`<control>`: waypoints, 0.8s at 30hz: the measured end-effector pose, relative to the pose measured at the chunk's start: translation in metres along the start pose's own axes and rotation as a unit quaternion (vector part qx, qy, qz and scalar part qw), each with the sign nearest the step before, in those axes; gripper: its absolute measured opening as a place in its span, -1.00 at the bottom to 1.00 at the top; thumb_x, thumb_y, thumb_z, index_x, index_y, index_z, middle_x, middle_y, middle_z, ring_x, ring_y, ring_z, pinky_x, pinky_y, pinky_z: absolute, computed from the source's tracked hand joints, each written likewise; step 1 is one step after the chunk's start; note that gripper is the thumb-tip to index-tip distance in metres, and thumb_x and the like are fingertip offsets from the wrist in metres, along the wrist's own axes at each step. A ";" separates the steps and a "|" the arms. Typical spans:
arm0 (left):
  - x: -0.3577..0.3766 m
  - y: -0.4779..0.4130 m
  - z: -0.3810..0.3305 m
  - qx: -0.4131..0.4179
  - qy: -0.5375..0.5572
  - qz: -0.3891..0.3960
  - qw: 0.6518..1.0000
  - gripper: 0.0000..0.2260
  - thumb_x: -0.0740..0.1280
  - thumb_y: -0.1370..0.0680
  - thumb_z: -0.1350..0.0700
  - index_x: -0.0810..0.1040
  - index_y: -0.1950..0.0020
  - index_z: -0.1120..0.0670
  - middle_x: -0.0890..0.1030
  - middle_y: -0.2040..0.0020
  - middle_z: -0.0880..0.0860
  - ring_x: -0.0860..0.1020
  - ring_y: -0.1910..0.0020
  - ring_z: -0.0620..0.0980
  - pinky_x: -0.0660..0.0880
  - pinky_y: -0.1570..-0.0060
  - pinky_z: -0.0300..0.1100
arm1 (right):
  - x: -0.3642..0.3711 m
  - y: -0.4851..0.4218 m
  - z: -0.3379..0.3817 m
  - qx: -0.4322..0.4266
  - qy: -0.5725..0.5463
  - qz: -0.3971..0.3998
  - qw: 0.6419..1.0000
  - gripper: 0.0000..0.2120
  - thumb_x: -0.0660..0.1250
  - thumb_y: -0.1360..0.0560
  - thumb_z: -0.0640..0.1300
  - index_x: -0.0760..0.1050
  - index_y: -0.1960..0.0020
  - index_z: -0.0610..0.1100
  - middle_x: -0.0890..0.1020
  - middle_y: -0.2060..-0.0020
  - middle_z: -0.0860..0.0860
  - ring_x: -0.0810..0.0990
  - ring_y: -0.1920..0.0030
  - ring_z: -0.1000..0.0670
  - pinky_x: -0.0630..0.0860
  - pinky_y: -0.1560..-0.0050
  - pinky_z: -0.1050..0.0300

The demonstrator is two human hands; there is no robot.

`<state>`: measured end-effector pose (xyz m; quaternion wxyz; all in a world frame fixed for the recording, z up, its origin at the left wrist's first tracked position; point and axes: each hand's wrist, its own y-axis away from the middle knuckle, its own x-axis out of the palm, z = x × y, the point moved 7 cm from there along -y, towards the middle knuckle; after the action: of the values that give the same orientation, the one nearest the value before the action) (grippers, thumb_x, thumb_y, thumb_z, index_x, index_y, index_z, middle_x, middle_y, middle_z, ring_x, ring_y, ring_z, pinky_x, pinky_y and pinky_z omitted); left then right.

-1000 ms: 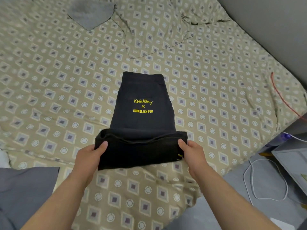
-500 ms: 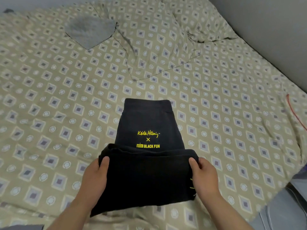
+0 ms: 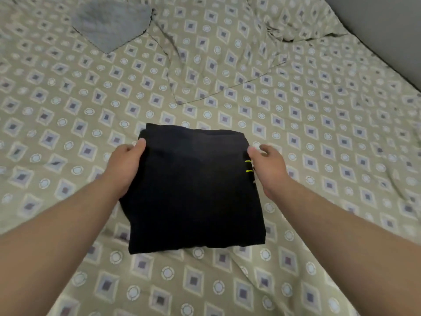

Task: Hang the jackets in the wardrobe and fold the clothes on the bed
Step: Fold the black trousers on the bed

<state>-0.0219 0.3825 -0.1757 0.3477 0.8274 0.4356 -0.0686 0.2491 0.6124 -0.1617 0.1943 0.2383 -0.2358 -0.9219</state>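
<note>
While pinching folded black garment at left and right edges with left grip and right grip, rests it mid-bed; seemingly finishes this piece, leaves grey cloth far left unfolded.

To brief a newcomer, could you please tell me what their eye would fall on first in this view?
A folded black garment lies mid-bed on the patterned sheet, the left hand at its left edge and the right hand at its right, by two yellow marks. A grey cloth lies at the far left, beside a matching pillow.
</note>
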 end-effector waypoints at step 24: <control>0.046 0.142 0.115 -0.185 0.068 0.211 0.957 -0.56 0.56 -0.37 -0.09 0.59 -0.18 0.00 0.72 -0.02 0.00 0.68 -0.04 0.07 0.55 -0.16 0.04 | -0.016 0.114 -0.148 0.215 -0.093 0.216 0.948 -0.75 0.47 -0.47 -0.17 0.63 -0.15 -0.10 0.73 -0.01 -0.04 0.72 -0.02 -0.06 0.60 -0.09 -0.01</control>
<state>0.1373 0.2864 -0.2074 0.4705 0.8246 0.2786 0.1449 0.3690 0.4770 -0.2107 0.3097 0.1311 -0.4912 -0.8035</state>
